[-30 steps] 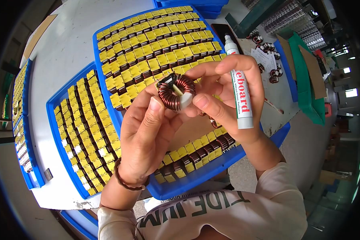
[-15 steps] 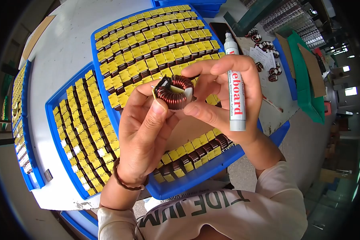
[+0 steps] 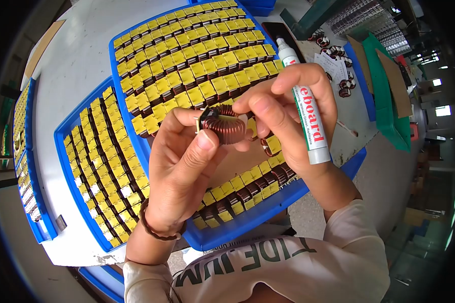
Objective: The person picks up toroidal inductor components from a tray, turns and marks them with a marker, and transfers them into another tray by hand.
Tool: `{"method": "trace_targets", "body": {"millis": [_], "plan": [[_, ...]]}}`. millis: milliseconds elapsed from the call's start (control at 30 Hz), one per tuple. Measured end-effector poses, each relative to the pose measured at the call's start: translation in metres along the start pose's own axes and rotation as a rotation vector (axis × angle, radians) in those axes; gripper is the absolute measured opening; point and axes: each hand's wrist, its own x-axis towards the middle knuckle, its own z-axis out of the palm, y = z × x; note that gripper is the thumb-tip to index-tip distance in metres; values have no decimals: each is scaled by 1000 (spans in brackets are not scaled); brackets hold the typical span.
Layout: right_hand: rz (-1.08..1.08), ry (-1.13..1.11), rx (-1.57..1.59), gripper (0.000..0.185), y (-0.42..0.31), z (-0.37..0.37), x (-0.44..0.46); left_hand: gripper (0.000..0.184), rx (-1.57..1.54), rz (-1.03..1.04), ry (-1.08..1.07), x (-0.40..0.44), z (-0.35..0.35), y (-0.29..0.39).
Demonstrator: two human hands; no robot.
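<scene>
A toroidal coil (image 3: 227, 130) wound with copper wire, with a black part and a yellowish base plate at its left end, is pinched between the thumb and fingers of my left hand (image 3: 179, 156). My right hand (image 3: 296, 118) holds a whiteboard marker (image 3: 311, 118), which leans across the palm with its tip pointing up and away. The thumb and index finger of that hand are close together at the coil's right side; whether they touch it, I cannot tell. Below both hands lies a blue tray (image 3: 114, 65) with rows of yellow-topped coils.
Another blue tray (image 3: 66, 164) of coils sits to the left, with one more (image 3: 44, 217) at the far left. Loose coils (image 3: 345, 91) lie on the right around a paper slip (image 3: 333, 66). A dark phone-like object (image 3: 275, 31) and a green bin (image 3: 384, 101) are beyond.
The coil has turned in my left hand, showing more of its wound side. My right fingers have shifted and the marker has tilted, its lower end swinging right.
</scene>
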Motion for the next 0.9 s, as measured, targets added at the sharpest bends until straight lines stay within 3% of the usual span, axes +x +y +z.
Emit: {"method": "trace_targets", "body": {"millis": [200,333,500,900], "plan": [[-61,76,95,29,-11,4,-1,24,-25,34,22,2,-1,-1],[-177,-232,13,45,-19,-8,-9,25,-36,64,-3,3,-1,-1],[-238,-153,-319,45,-24,-6,-10,27,-37,64,97,2,3,-1],[-228,-161,-396,43,-26,-5,-10,30,-36,105,64,3,-1,-3]]}}
